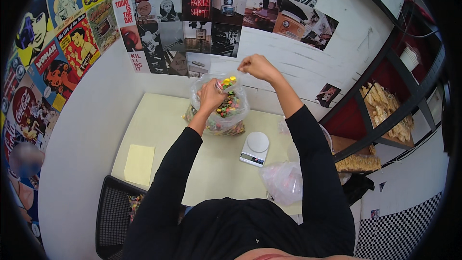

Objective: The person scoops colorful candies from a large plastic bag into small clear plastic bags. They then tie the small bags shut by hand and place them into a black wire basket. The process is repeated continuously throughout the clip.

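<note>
A large clear plastic bag [241, 97] stands at the far edge of the table, filled with small candies [230, 106] in colourful wrappers. My left hand [211, 97] reaches into its mouth with the fingers closed. A small pinkish, shiny thing shows at those fingertips, too small to make out. Up and to the right, my right hand [260, 67] pinches a raised edge of clear plastic, with several yellow candies seen beside it. Nearer to me on the table is a white kitchen scale [257, 145], its round platform bare.
Yellow paper [139, 164] lies at the table's left. Clear plastic bags [284, 180] are heaped at the right, beside a partly hidden clear tub [327, 137]. A black basket [108, 216] with wrapped candies stands lower left. Dark-framed shelves [385, 139] hold packed goods at right.
</note>
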